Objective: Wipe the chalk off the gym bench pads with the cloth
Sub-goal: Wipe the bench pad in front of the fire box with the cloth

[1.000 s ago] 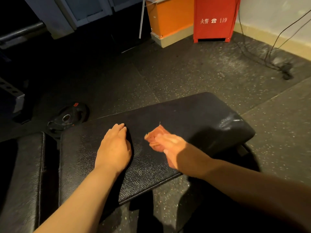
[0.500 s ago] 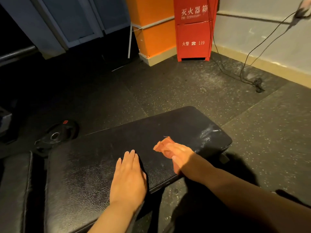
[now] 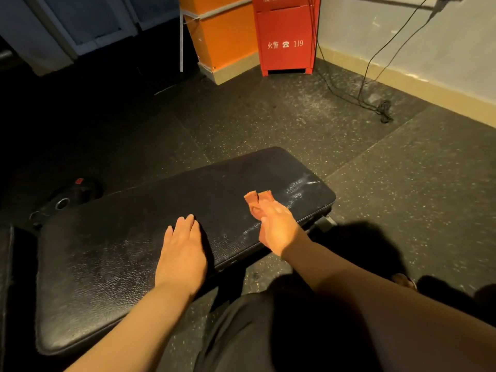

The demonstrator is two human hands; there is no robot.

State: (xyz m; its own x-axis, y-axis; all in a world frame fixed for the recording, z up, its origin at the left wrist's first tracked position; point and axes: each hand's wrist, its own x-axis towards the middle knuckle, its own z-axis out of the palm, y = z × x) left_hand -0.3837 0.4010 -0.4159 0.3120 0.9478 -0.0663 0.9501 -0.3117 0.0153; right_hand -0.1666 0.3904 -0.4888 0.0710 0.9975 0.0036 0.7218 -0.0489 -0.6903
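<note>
Plainly, the right hand (image 3: 279, 226) gripped the cloth (image 3: 255, 200) near the right end of the bench pad (image 3: 134, 224), just short of the chalk (image 3: 298, 187); the left hand (image 3: 183, 253) lay flat, fingers released. Bunched so, the cloth might smear streaks or skip the corner

A bench pad (image 3: 134, 251) runs across the view from lower left to centre right. The left hand (image 3: 182, 253) lies flat on its middle. Nearer the pad's right end, the right hand (image 3: 279, 229) holds a cloth (image 3: 255, 201) against it. Chalk marks (image 3: 298, 187) sit on the pad just right of the cloth. A second pad (image 3: 5, 277) lies at the far left edge. Behind the bench, to the left, a weight plate (image 3: 64, 200) rests on the floor (image 3: 268, 116). Further back stands a cabinet (image 3: 287, 41), with a cable (image 3: 375, 76) trailing to its right.
</note>
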